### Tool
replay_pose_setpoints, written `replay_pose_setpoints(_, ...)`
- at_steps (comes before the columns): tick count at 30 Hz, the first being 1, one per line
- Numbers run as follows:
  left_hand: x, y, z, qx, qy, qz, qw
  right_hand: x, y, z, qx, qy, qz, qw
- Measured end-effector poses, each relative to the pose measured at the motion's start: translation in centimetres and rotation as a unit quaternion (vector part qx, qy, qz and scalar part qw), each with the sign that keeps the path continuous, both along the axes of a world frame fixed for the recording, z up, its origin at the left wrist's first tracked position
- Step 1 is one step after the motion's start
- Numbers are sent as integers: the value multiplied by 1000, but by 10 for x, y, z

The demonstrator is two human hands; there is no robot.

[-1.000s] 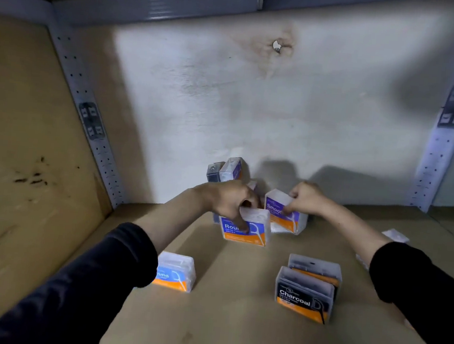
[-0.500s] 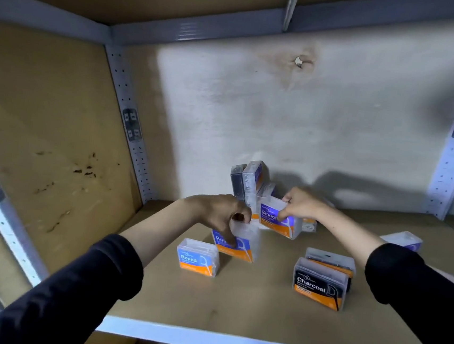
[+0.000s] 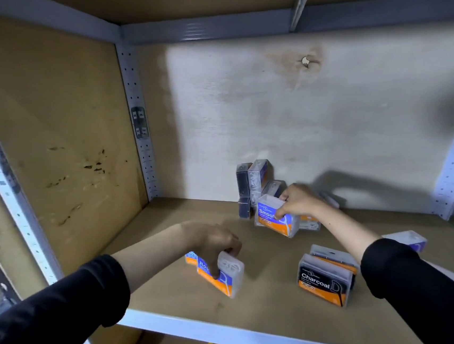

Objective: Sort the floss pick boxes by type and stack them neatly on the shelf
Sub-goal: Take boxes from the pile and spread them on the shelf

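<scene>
I have both hands working on the shelf [image 3: 262, 314]. My left hand [image 3: 213, 244] is clamped on a Round box [image 3: 228, 276], fingers curled over its top and thumb on the label. The box is tilted, near the front left of the board, just in front of a second Round box [image 3: 190, 259] that my wrist mostly hides. My right hand [image 3: 302, 201] grips a Smooth box [image 3: 271, 217] further back, thumb pressed on its front face. I cannot tell whether either box is lifted or rests on an edge.

The main risk I see is at the back. A cluster of upright boxes [image 3: 258, 177] leans against the wall [image 3: 280, 121] just beside the Smooth box. They stand on narrow ends, so a nudge from my right knuckles could topple them into a mixed heap. Another box [image 3: 309, 224] lies behind my right wrist and could get dragged along.

On the left, I am setting a tilted box next to one I can barely see. If I release it off square, it may slide off or tip, and the clear plastic looks slippery. My sleeve could also sweep the hidden one toward the front edge.

The two Charcoal boxes [image 3: 323, 285] sit between my forearms, well apart from both hands, but a careless right elbow could push them. A lone box [image 3: 407, 240] at far right is partly covered by my arm, so I could misread its type.
</scene>
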State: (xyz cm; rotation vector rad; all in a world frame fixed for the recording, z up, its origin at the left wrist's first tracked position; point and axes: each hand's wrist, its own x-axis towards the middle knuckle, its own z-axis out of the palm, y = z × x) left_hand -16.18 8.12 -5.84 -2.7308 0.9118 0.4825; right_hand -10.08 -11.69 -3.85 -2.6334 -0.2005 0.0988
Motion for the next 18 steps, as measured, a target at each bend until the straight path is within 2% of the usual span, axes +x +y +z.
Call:
replay_pose_setpoints(6, 1, 3, -23, 77, 21, 9, 997, -3, -6, 1, 5, -1, 1, 1000)
replay_pose_setpoints(13, 1, 1, -23, 90, 33, 40, 995, -5, -18, 4, 0, 2, -5, 1000)
replay_pose_setpoints(15, 0, -6, -18, 72, 47, 55, 995, -5, -24, 4, -1, 3, -12, 1000)
replay_pose_setpoints(18, -6, -28, -6, -1, 49, 60, 997, -7, -38, 4, 8, 6, -27, 1000)
